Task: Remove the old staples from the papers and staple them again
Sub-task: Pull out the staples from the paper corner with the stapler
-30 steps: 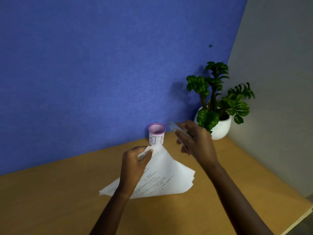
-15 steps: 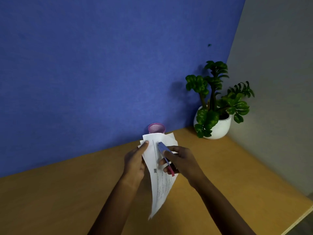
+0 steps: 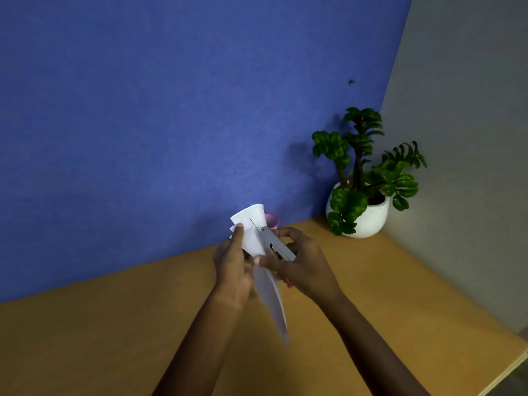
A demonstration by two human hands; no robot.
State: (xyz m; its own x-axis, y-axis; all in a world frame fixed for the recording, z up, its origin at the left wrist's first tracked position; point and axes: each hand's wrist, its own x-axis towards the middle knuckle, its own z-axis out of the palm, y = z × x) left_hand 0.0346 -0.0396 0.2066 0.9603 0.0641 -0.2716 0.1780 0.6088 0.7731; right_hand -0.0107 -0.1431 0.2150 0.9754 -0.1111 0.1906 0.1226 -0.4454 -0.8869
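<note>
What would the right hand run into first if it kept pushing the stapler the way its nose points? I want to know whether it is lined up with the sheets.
Probably the papers: the stapler in the right hand points up-left at their top corner, pinched by the left hand. Contact is unclear.

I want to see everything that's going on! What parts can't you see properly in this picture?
- Head view: the pink cup is mostly hidden behind the papers.
- The staple itself is too small to see where the stapler meets the papers.
- The lower sheets are blurred, so the print is unreadable.
- The stapler's rear is covered by the right hand; the left hand hides the papers' left edge.
</note>
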